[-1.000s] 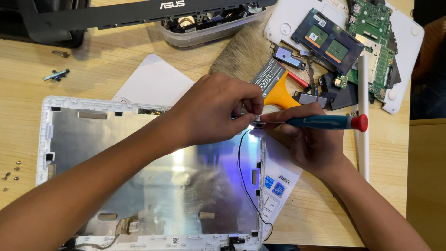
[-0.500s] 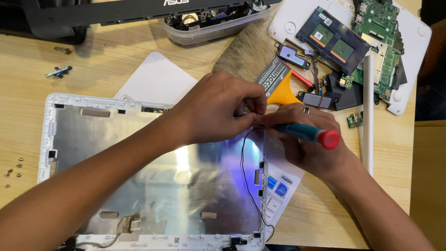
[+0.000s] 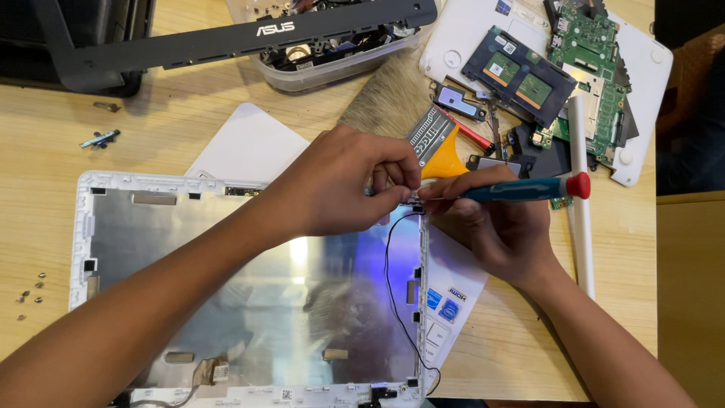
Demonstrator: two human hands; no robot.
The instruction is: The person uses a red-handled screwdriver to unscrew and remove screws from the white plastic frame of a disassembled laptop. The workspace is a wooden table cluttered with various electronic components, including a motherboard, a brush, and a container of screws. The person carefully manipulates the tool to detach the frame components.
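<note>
Wooden table [image 3: 680, 302] under white laptop lid [image 3: 249, 302], left hand [image 3: 340, 189] pinching its corner, right hand [image 3: 502, 227] gripping screwdriver [image 3: 521, 189].

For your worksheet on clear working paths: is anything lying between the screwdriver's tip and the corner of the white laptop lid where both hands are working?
Nothing visible does. The right hand holds the screwdriver level, its tip at the top right corner of the white laptop lid. The left hand pinches that spot with its fingers, beside the tip, hiding the exact contact point.
</note>
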